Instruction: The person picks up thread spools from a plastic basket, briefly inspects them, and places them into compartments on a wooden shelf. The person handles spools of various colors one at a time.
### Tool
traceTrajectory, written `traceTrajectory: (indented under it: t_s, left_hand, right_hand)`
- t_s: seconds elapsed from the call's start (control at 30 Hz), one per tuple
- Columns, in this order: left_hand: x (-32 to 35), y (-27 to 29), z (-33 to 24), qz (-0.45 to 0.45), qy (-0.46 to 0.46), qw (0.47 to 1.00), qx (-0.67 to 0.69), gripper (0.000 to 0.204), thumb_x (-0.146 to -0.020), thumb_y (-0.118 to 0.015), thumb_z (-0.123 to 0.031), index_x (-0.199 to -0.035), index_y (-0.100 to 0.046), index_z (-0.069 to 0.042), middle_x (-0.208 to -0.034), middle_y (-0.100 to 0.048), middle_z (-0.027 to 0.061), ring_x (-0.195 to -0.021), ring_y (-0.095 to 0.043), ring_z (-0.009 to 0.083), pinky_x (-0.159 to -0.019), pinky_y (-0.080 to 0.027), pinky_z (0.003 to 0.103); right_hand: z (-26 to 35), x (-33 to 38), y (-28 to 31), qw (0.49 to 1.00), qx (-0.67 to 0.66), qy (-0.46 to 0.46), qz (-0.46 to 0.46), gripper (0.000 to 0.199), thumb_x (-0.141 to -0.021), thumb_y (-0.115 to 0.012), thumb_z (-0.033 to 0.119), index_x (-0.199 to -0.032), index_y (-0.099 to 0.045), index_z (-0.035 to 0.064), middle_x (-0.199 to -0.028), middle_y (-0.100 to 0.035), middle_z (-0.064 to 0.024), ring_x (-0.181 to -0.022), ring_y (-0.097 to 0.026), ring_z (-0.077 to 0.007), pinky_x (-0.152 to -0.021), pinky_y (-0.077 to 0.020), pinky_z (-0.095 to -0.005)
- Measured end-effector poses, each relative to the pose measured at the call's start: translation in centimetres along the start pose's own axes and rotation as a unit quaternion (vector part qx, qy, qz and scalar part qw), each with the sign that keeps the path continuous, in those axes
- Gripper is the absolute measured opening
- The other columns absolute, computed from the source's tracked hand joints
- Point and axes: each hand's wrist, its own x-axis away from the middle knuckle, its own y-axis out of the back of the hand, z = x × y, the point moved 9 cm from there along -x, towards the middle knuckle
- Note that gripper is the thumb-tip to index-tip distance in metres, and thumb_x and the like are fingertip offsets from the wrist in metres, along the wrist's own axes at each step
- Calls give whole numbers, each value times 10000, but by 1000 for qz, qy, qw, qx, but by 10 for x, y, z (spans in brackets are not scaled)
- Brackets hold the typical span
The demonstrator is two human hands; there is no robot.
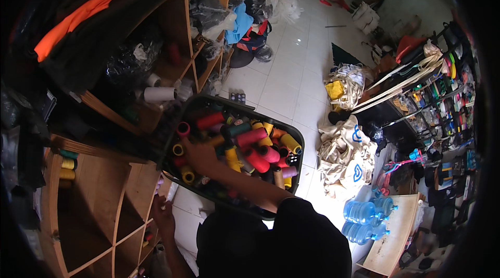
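A dark plastic bin [298, 140] stands on the floor in front of me, filled with thread spools in red, pink, yellow, green and brown. My right arm reaches across it. My right hand [200, 159] is down among the spools at the bin's left side, close to a yellow spool [178, 150]; its fingertips are in shadow. A pink-red spool [255, 159] lies in the middle of the pile. Outside the bin, my left hand [163, 215] hangs beside the wooden shelf [119, 200], fingers loosely bent and apart. Something purple [159, 183] shows just above its fingertips.
Yellow spools [67, 168] sit in a shelf compartment on the left. A white cone of thread [159, 94] lies beyond the bin's far-left corner. Cream cloth bags [346, 158] are heaped on the right, with blue water bottles [359, 213] nearer me. White tiles [281, 77] cover the floor.
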Motion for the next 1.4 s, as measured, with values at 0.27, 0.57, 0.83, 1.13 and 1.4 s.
traceTrajectory:
  t_s: [0.27, 0.57, 0.83, 1.13, 1.4]
  left_hand:
    - [-5, -48, -113, 39, -159, 984, -76, 618, -730, -757, -82, -1277, -474, -18, -1249, -531, 192, -1222, -498, 343, -1001, -398, 418]
    - [55, 12, -5, -48, 86, 995, 14, 410, -824, -745, -181, -1121, -509, -26, -856, -581, 49, -769, -569, 155, -706, -482, 305]
    - [109, 43, 71, -128, 149, 945, 262, 590, -889, -551, -146, -1415, -294, -69, -1049, -564, 100, -929, -593, 199, -823, -489, 346]
    - [108, 50, 66, -169, 189, 938, 235, 692, -891, -568, -175, -1481, -223, -71, -1094, -570, 120, -945, -615, 224, -837, -497, 354]
    - [86, 49, 20, -162, 97, 953, 235, 410, -881, -647, -109, -1246, -491, -4, -1078, -586, 72, -999, -593, 164, -857, -472, 308]
  right_hand:
    - [82, 83, 51, 968, -171, 91, 160, 463, -903, -550, 240, -1311, -362, 128, -726, -645, -197, -688, -647, -419, -646, -514, -534]
    - [30, 117, 0, 976, -192, 64, 78, 312, -868, -616, 251, -1094, -600, 36, -1036, -597, -219, -1024, -582, -376, -887, -465, -457]
    - [-81, 40, 92, 986, -19, 69, -153, 315, -737, -614, -22, -1049, -606, 16, -995, -599, -184, -1023, -544, -393, -860, -468, -483]
    - [-151, -13, 33, 992, 42, 29, 115, 451, -720, -636, 23, -1161, -640, 123, -1173, -631, -177, -1106, -573, -366, -999, -418, -443]
    - [-106, 3, 68, 997, 66, 21, -25, 441, -730, -676, 29, -1163, -612, 80, -1174, -606, -159, -1088, -561, -379, -943, -442, -448]
